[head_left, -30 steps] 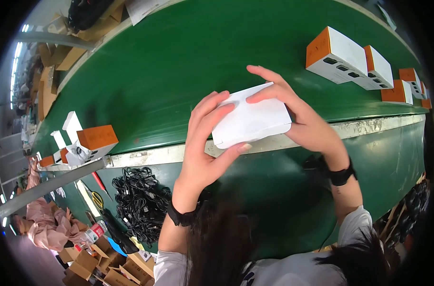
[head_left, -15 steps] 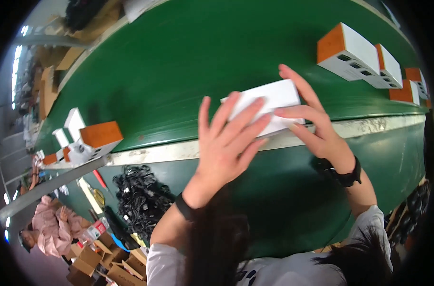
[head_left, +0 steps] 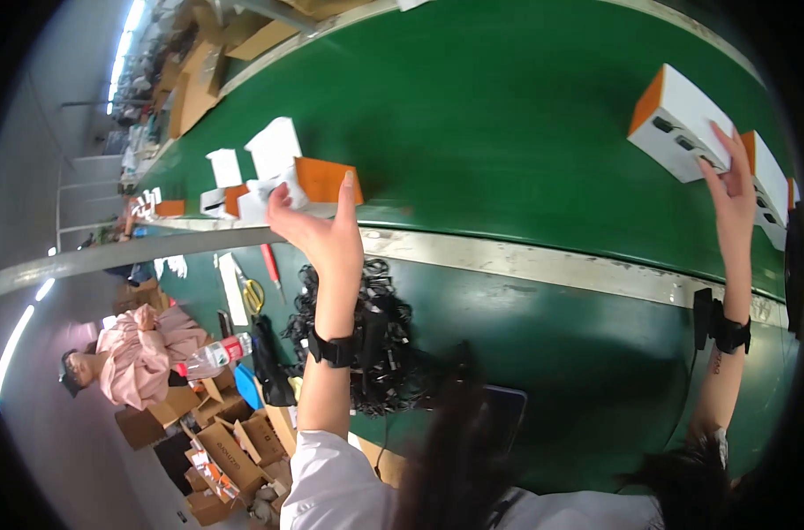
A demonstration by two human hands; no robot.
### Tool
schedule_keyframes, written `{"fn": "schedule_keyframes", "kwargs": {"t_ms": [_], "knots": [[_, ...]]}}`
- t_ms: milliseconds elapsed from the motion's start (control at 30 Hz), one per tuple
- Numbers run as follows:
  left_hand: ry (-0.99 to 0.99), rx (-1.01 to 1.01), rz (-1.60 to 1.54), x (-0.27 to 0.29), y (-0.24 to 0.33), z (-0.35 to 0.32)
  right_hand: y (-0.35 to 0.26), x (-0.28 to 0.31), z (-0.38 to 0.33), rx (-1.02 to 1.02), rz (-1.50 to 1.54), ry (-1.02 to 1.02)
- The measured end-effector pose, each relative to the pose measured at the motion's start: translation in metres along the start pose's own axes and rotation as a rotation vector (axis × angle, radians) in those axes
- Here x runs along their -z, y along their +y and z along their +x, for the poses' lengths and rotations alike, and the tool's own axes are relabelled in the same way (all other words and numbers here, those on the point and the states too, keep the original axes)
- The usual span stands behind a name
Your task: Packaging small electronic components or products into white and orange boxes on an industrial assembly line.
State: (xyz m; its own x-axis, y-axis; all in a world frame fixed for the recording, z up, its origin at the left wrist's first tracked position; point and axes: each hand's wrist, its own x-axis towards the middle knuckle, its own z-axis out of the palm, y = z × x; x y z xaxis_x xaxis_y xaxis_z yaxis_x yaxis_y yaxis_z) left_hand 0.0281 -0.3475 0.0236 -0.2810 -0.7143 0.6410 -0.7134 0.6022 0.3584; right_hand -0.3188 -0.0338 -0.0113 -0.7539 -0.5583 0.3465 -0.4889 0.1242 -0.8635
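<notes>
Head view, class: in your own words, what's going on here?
A person's right hand is on the right end of a closed white-and-orange box. The left hand, spread open, is at an opened orange-and-white box; whether it touches is unclear. A pile of black cables lies on the green table.

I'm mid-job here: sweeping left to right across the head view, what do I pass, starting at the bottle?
Bottle → left hand → dark phone-like slab → white-and-orange box, with the right hand at its right end → second box.
</notes>
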Motion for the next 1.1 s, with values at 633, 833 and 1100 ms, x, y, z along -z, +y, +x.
{"fn": "schedule_keyframes", "kwargs": {"t_ms": [633,833,1100], "knots": [[-0.695,-0.168,-0.971,0.005,0.112,-0.01,-0.12,-0.18,-0.036,-0.002,0.481,-0.189],[-0.296,0.016,-0.735,0.006,0.066,-0.003,-0.125,-0.172,-0.029,-0.176,0.452,-0.314],[-0.488,-0.236,-0.689,-0.011,0.109,-0.015,-0.127,-0.166,-0.023,-0.275,0.609,-0.236]]}}
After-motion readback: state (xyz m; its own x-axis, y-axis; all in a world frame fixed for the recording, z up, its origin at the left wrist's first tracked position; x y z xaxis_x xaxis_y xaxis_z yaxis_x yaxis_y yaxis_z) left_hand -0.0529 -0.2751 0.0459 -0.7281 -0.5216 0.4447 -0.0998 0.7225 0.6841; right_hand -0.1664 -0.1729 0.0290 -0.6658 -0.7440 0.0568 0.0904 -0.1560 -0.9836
